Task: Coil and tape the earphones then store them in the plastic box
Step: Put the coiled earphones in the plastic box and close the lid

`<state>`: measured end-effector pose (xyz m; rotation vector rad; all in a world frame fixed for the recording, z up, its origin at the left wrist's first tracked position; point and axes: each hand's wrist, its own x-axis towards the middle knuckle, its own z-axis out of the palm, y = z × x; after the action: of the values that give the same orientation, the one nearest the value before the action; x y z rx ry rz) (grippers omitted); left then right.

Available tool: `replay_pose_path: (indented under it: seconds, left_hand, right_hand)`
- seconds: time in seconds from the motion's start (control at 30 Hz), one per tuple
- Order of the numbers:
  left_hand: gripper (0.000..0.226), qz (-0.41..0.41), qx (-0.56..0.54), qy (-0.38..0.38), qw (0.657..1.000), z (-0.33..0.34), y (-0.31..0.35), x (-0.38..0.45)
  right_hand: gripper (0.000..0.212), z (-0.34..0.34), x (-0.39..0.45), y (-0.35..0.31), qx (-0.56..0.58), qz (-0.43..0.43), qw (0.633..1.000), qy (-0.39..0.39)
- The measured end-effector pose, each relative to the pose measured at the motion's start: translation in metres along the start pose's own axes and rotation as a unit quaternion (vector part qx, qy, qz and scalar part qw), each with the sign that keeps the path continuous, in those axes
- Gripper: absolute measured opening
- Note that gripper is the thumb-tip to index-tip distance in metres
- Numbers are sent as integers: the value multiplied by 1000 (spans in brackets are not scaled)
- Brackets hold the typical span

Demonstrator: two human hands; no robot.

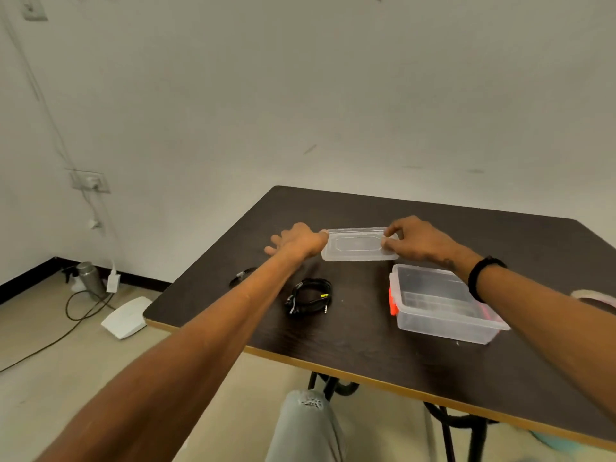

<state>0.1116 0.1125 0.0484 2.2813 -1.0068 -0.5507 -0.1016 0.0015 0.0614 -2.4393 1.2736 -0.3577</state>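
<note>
A clear plastic lid lies at the far middle of the dark table. My right hand pinches the lid's right end between thumb and fingers. My left hand is at its left end, thumb against the corner, the other fingers spread out to the left. The black earphones lie coiled on the table nearer to me, with a small yellow mark on the bundle. The open clear plastic box with orange latches stands to their right, under my right forearm.
A second small black cable lies left of the coil. A tape roll shows at the table's right edge. On the floor to the left are a steel bottle, a white device and cords. The wall is close behind the table.
</note>
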Motion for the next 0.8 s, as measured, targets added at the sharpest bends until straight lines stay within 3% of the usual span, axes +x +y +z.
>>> replay_pose_path:
  seconds: [0.27, 0.4, 0.57, 0.67, 0.8]
  left_hand:
    - [60, 14, 20, -14, 1000, 13, -15, 12]
    - [45, 73, 41, -2, 996, -9, -27, 0]
    - [24, 203, 78, 60, 974, -66, -71, -39]
    - [22, 264, 148, 27, 953, -92, -108, -64]
    - [42, 284, 245, 17, 927, -92, -143, -71]
  right_hand:
    - [44, 13, 17, 12, -41, 12, 999, -19]
    - [39, 13, 14, 8, -46, 3, 999, -19]
    - [27, 10, -13, -29, -39, -141, 988, 40]
    - [29, 11, -42, -57, -54, -257, 965, -12]
    - [38, 28, -62, -81, -94, -339, 934, -70]
